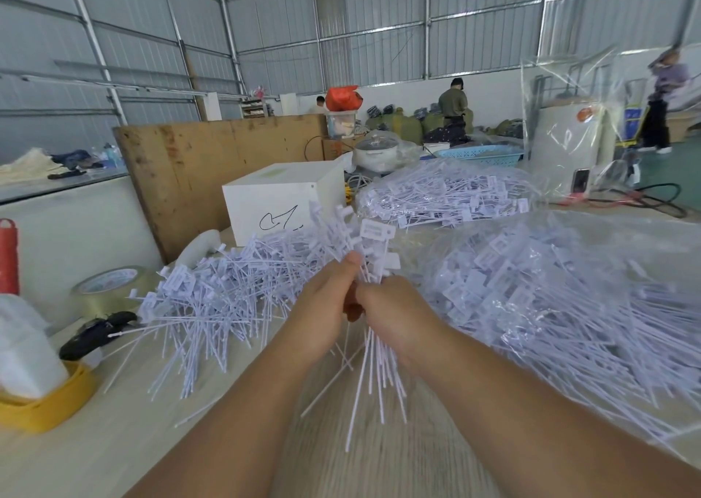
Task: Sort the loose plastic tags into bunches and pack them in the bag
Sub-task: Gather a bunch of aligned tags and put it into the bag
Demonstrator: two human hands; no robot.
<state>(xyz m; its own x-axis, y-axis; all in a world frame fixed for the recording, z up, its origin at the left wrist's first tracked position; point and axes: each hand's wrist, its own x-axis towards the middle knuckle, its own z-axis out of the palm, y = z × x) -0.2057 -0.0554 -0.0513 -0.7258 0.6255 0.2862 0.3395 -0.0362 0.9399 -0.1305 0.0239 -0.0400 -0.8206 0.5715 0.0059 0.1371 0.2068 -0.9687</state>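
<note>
Wooden table [379, 459]; tag bunch [373, 254] in both hands' grip

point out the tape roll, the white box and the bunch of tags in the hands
tape roll [110, 283]: head view, top face.
white box [282, 203]: head view, front face.
bunch of tags [373, 361]: head view, stems below the hands.

- bunch of white plastic tags [373, 254]: held upright, flat label heads up, thin tails fanning down toward surface [379, 459]
- loose tags pile [212, 300]: tangled heap, left of centre on surface
- clear bag [569, 300]: lies right, stuffed with tags
- second filled bag [447, 194]: farther back
</note>
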